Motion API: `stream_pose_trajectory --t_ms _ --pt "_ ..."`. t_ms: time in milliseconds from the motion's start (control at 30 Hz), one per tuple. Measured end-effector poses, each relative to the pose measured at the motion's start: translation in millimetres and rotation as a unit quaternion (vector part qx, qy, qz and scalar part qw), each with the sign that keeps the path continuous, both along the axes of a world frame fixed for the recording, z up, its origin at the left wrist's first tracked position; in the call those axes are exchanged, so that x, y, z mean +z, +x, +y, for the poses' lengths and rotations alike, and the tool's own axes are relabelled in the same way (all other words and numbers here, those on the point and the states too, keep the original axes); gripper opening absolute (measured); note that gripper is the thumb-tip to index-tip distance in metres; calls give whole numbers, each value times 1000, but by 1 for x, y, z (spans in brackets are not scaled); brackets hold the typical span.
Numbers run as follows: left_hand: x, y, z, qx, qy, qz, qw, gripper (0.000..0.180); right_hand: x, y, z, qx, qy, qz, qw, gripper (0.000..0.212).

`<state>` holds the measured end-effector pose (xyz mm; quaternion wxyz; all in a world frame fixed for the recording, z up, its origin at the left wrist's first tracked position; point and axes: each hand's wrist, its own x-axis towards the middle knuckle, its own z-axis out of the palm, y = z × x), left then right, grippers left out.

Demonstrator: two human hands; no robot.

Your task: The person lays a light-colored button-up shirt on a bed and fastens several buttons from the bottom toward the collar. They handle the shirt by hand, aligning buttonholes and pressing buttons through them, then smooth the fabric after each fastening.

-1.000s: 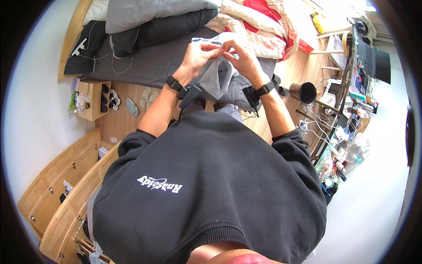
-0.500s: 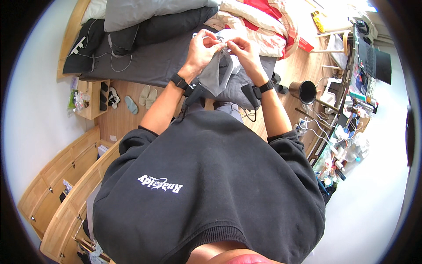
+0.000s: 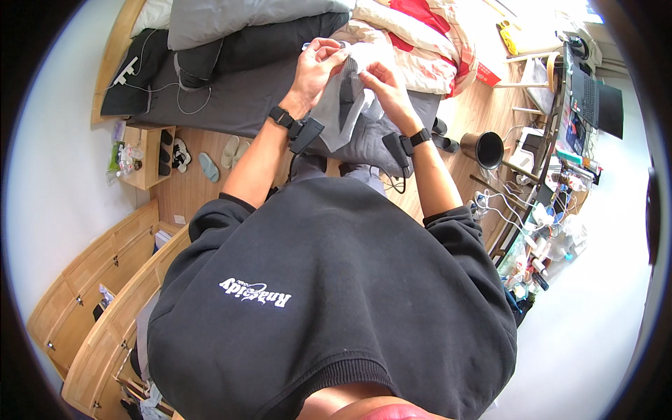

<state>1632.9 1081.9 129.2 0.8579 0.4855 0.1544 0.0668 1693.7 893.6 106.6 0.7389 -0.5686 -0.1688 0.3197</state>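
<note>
Over the near edge of the bed, a light grey and white cloth garment (image 3: 335,114) hangs down between my two hands; its exact kind is unclear. My left hand (image 3: 313,75) pinches its upper edge between thumb and fingers. A little lower and to the right, my right hand (image 3: 388,89) has its fingers closed on the same cloth. The far part of the garment blends into the pale bedding behind it. Each wrist wears a black strap with a small dark box.
The bed (image 3: 238,105) has a dark grey sheet, a grey pillow (image 3: 245,21) and a red and white quilt (image 3: 413,52). A dark bin (image 3: 483,148) stands on the wooden floor at right, beside a cluttered desk with a laptop (image 3: 584,94). Slippers (image 3: 208,167) lie at left.
My hands have moved apart slightly, the left up and leftward, the right a little lower. The cloth between them is more spread out.
</note>
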Motion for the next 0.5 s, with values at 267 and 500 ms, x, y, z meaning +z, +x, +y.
stream_pose_trajectory --t_ms 267,500 --pt "-43 -17 -3 -34 294 71 952 26 6 10 -7 -15 140 170 975 12" --pt "-40 -43 -28 46 596 -11 802 32 10 10 -11 -42 130 204 969 16"
